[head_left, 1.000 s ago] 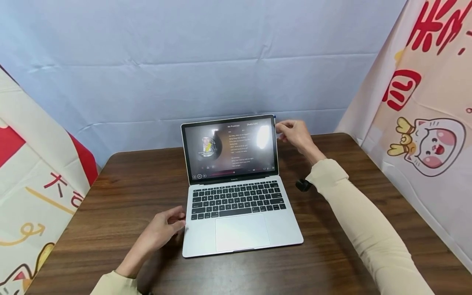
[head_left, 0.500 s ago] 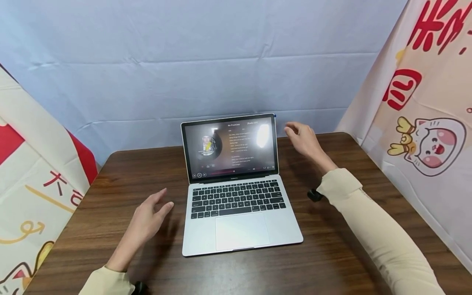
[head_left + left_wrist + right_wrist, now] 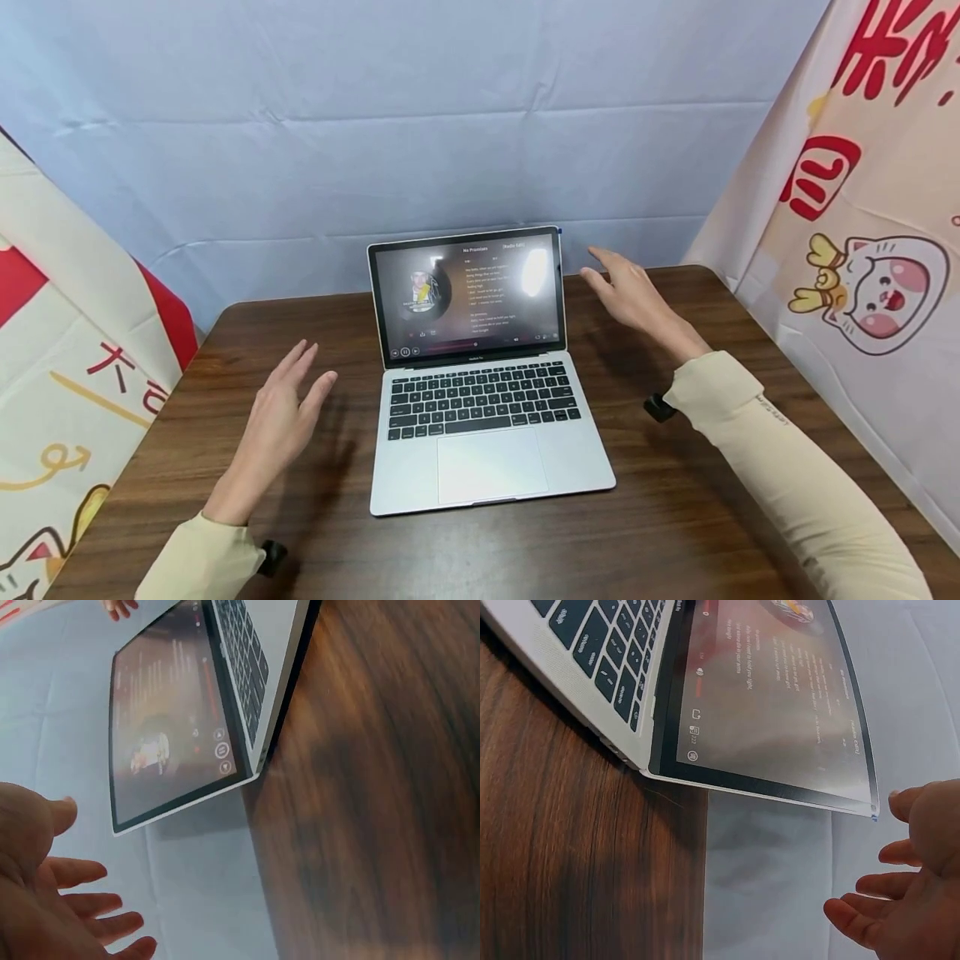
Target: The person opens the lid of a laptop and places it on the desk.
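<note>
A silver laptop (image 3: 491,462) stands unfolded on the wooden table, its black-keyed keyboard (image 3: 483,398) facing the person. Its lit screen (image 3: 472,300) shows a music player with lyrics and a round cover picture. To the left of the laptop, my left hand (image 3: 277,408) hovers with fingers spread, holding nothing. My right hand (image 3: 630,292) is just right of the screen's edge, apart from it, with its fingers extended. In the right wrist view, the right thumb (image 3: 904,802) appears near the screen's upper corner, which carries a small blue mark (image 3: 874,817).
The dark wooden table (image 3: 495,558) extends around the laptop on all sides. A pale blue cloth (image 3: 420,125) hangs behind its far edge. Printed cloths with red characters and cartoon cats hang at the left (image 3: 75,367) and right (image 3: 862,250).
My right hand has let go of the screen's right edge and drawn off rightward. The left hand has moved away from the laptop's left side, up and left, its fingers opening. The laptop stays put.
</note>
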The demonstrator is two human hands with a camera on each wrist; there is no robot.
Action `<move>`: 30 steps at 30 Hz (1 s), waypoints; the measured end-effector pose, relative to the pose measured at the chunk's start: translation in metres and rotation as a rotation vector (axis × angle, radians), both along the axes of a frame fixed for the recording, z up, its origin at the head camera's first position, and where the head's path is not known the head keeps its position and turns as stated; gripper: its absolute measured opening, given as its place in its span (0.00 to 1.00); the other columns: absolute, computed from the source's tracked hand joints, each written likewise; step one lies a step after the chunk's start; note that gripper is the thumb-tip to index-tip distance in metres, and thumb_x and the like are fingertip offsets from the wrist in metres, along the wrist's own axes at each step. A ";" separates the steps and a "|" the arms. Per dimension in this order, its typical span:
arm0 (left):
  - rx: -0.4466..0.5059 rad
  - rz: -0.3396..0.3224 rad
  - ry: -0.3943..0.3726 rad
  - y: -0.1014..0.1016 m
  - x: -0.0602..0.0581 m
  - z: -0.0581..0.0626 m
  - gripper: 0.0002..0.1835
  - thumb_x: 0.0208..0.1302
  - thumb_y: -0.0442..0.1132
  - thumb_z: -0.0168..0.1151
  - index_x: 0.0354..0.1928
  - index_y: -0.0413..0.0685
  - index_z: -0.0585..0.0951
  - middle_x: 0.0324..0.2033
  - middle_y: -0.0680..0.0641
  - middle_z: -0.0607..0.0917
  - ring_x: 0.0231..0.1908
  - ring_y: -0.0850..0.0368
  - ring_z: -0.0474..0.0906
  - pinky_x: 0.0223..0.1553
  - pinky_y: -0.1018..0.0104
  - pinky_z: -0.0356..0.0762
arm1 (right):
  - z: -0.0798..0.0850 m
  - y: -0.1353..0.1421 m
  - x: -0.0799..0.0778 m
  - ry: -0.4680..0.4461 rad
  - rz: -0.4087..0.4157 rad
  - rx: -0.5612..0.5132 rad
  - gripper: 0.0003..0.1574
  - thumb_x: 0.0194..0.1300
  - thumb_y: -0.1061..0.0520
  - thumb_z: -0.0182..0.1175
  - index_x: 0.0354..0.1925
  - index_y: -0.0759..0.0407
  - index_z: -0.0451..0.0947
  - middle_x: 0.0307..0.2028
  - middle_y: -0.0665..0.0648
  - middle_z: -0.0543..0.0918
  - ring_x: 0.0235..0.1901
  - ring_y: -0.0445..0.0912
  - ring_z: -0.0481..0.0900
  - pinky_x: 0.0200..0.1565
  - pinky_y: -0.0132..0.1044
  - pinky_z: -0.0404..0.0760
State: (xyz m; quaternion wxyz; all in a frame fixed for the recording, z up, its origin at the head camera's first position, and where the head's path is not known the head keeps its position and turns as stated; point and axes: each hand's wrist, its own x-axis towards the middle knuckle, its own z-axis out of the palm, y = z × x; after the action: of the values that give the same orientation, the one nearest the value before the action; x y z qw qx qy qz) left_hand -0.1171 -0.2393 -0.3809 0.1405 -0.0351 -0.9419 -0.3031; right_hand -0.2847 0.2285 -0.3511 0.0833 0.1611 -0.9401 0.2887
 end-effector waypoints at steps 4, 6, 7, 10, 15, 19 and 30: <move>-0.033 -0.015 0.060 -0.001 -0.004 0.002 0.35 0.80 0.51 0.55 0.77 0.35 0.64 0.78 0.35 0.57 0.76 0.33 0.52 0.68 0.27 0.50 | 0.003 0.002 0.005 -0.001 0.025 0.060 0.41 0.84 0.44 0.46 0.80 0.68 0.52 0.78 0.72 0.55 0.77 0.66 0.49 0.74 0.63 0.48; -0.058 -0.026 0.093 -0.001 -0.006 0.002 0.35 0.80 0.51 0.55 0.77 0.35 0.64 0.79 0.35 0.56 0.77 0.35 0.50 0.68 0.27 0.49 | 0.004 0.003 0.009 -0.008 0.039 0.095 0.43 0.83 0.43 0.46 0.81 0.67 0.49 0.78 0.72 0.52 0.78 0.66 0.46 0.75 0.63 0.45; -0.071 -0.029 0.109 -0.001 -0.008 0.002 0.35 0.79 0.51 0.55 0.77 0.36 0.64 0.79 0.35 0.55 0.78 0.36 0.49 0.68 0.27 0.49 | 0.004 0.003 0.011 -0.009 0.044 0.114 0.44 0.83 0.42 0.46 0.81 0.66 0.48 0.79 0.71 0.51 0.78 0.66 0.45 0.75 0.63 0.45; -0.106 -0.034 0.144 -0.002 -0.012 0.003 0.35 0.80 0.51 0.55 0.77 0.36 0.64 0.79 0.36 0.54 0.78 0.37 0.48 0.68 0.27 0.50 | 0.005 0.004 0.015 -0.015 0.054 0.166 0.47 0.82 0.39 0.46 0.82 0.64 0.45 0.80 0.70 0.47 0.79 0.65 0.43 0.74 0.64 0.44; -0.153 -0.029 0.155 -0.006 -0.017 0.004 0.35 0.80 0.51 0.55 0.77 0.36 0.63 0.79 0.34 0.53 0.78 0.36 0.47 0.68 0.28 0.51 | 0.006 0.005 0.020 -0.029 0.064 0.256 0.51 0.80 0.34 0.46 0.83 0.60 0.41 0.81 0.68 0.40 0.79 0.64 0.37 0.72 0.69 0.44; -0.191 -0.026 0.144 -0.009 -0.019 0.005 0.36 0.79 0.51 0.56 0.78 0.37 0.61 0.80 0.35 0.52 0.79 0.36 0.45 0.70 0.29 0.48 | 0.004 0.007 0.024 -0.021 0.076 0.323 0.53 0.79 0.32 0.46 0.83 0.60 0.41 0.82 0.67 0.37 0.80 0.63 0.34 0.71 0.71 0.44; -0.300 -0.037 0.095 -0.019 -0.025 0.008 0.41 0.78 0.57 0.53 0.81 0.40 0.56 0.80 0.34 0.45 0.79 0.36 0.36 0.72 0.28 0.36 | -0.008 0.022 0.040 0.045 0.053 0.416 0.57 0.76 0.29 0.49 0.83 0.60 0.42 0.81 0.67 0.38 0.79 0.64 0.32 0.70 0.72 0.46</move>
State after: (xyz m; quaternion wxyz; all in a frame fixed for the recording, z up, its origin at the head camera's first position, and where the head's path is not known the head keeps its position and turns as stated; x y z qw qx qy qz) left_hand -0.1425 -0.2584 -0.3726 0.1727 -0.0875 -0.9681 -0.1594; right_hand -0.2451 0.2509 -0.3591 0.0617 0.2059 -0.9727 0.0870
